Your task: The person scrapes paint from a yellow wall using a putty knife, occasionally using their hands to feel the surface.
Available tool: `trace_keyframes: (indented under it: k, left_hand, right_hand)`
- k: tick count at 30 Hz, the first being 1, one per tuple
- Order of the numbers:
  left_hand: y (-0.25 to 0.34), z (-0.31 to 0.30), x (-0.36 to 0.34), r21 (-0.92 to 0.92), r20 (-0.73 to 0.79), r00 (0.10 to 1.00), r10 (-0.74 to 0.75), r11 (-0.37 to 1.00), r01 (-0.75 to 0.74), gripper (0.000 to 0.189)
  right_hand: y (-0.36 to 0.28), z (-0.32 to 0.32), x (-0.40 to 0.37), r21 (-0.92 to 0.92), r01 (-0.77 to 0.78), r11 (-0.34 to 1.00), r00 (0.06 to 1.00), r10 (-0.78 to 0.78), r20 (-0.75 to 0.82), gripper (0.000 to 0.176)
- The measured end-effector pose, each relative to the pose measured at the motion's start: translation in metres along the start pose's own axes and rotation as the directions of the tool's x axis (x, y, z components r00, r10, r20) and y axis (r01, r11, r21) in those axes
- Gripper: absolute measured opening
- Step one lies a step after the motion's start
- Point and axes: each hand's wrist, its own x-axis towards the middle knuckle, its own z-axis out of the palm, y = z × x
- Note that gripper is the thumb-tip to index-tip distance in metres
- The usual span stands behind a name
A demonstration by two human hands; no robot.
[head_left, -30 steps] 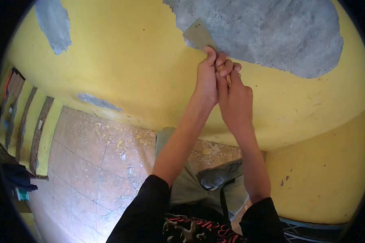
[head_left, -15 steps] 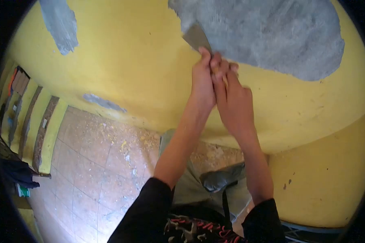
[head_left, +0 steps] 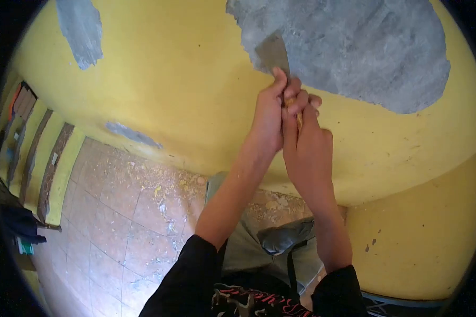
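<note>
A scraper (head_left: 274, 53) with a flat metal blade lies against the grey bare patch (head_left: 349, 53) on the yellow wall (head_left: 185, 84), near the patch's lower left edge. My left hand (head_left: 274, 108) is wrapped round its handle, thumb up by the base of the blade. Lower on the same handle, my right hand (head_left: 308, 137) is closed as well. Between the fingers only a sliver of the light-coloured handle shows; the rest is hidden.
Two smaller grey patches mark the wall, one at upper left (head_left: 82, 34) and one low down (head_left: 134, 134). Paint flakes (head_left: 161, 193) litter the tiled floor (head_left: 108, 211). Stepped yellow ledges (head_left: 63, 174) and dark cloth (head_left: 21, 224) are at left.
Both hands and the scraper have shifted slightly right and down in view. The blade, earlier at the patch's edge, now lies over the grey area. More handle shows between the fingers.
</note>
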Motion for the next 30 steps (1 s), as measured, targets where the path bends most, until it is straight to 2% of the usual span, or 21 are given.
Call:
trace_keyframes:
  k: [1,3,4,6,8,10,12,13,15,19,21,22,24,25,27,28,30]
  left_hand:
    - [-0.001,-0.007,0.003,-0.007,-0.020,1.000,-0.004,1.000,0.004,0.051]
    - [0.004,-0.012,0.018,0.078,-0.016,0.987,0.161,0.984,-0.159,0.051]
    - [0.006,-0.008,0.014,0.089,0.001,0.987,0.161,0.983,-0.160,0.051]
    - [0.010,-0.002,-0.004,-0.060,0.097,0.995,0.004,0.998,0.001,0.051]
    - [0.002,-0.009,0.008,-0.008,0.016,0.999,0.027,1.000,-0.027,0.052]
    - [-0.004,-0.008,0.006,0.055,-0.028,0.999,0.045,0.998,-0.044,0.053]
    - [-0.003,-0.006,-0.001,-0.112,0.044,0.999,0.007,0.994,-0.002,0.053]
    - [-0.001,-0.006,0.004,-0.116,0.042,0.999,0.003,0.993,0.002,0.053]
    - [0.001,-0.008,0.012,-0.070,-0.031,0.999,0.044,0.997,-0.046,0.054]
    - [0.001,-0.002,0.010,-0.041,-0.034,0.998,0.060,0.997,-0.061,0.055]
    - [0.002,-0.010,0.013,0.010,-0.065,0.997,0.035,0.999,-0.034,0.055]
    - [0.000,-0.010,0.009,0.019,-0.057,0.998,0.027,0.999,-0.026,0.055]
    - [0.003,-0.008,0.005,-0.119,0.091,0.996,-0.017,0.993,0.028,0.054]
    - [0.004,-0.012,0.008,-0.125,0.079,0.997,-0.012,0.992,0.022,0.054]
    - [0.006,-0.013,0.017,-0.007,-0.032,0.999,0.042,0.999,-0.042,0.054]
    - [0.006,-0.009,0.014,0.002,-0.014,0.999,0.042,0.999,-0.042,0.054]
    - [0.006,-0.004,0.001,-0.119,0.110,0.994,0.004,0.993,0.009,0.054]
  right_hand:
    - [-0.003,0.002,-0.008,0.019,-0.039,0.999,0.999,0.039,-0.011,0.027]
    - [0.001,0.003,-0.013,0.007,-0.058,0.998,0.998,0.058,0.033,0.027]
    - [0.001,0.003,-0.004,-0.006,-0.035,0.999,0.998,0.035,0.047,0.027]
    - [-0.011,-0.003,-0.004,-0.027,-0.032,0.999,1.000,0.032,0.000,0.026]
    - [-0.010,-0.002,-0.016,-0.055,-0.071,0.996,0.997,0.072,0.006,0.026]
    - [0.001,-0.006,-0.008,-0.064,-0.149,0.987,0.984,0.154,0.088,0.026]
    - [-0.007,-0.006,-0.007,-0.078,-0.078,0.994,0.996,0.082,0.045,0.027]
    - [-0.009,-0.005,-0.013,-0.089,-0.040,0.995,0.999,0.043,0.032,0.028]
    - [0.003,-0.003,-0.008,-0.087,-0.088,0.992,0.993,0.094,0.068,0.029]
    - [-0.003,-0.003,-0.010,-0.084,-0.065,0.994,0.998,0.066,0.010,0.027]
    - [0.006,0.002,-0.011,-0.090,-0.078,0.993,0.996,0.082,0.044,0.027]
    - [0.006,0.002,-0.005,-0.095,-0.066,0.993,0.996,0.071,0.045,0.027]
    - [-0.005,0.000,-0.001,-0.095,-0.046,0.994,0.999,0.046,-0.006,0.027]
    - [-0.009,0.000,-0.008,-0.099,-0.047,0.994,0.999,0.046,-0.015,0.027]
    - [0.000,0.003,-0.012,-0.108,-0.061,0.992,0.997,0.066,0.038,0.027]
    - [0.001,0.003,-0.003,-0.118,-0.053,0.992,0.997,0.059,0.051,0.027]
    - [-0.006,-0.004,-0.003,-0.131,-0.023,0.991,1.000,0.023,-0.001,0.028]
